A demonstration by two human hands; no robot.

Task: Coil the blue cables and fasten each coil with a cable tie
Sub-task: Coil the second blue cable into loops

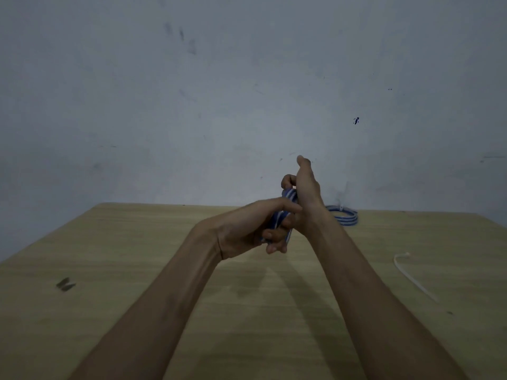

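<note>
Above the counter (137, 270), our left hand (244, 233) and right hand (308, 198) both curl fingers (274, 246) round one blue cable coil (286, 208); a second coil (346, 217) lies behind.

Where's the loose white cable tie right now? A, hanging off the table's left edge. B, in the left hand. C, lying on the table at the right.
C: the white cable tie lies flat on the table, off to the right, with nothing touching it.
</note>
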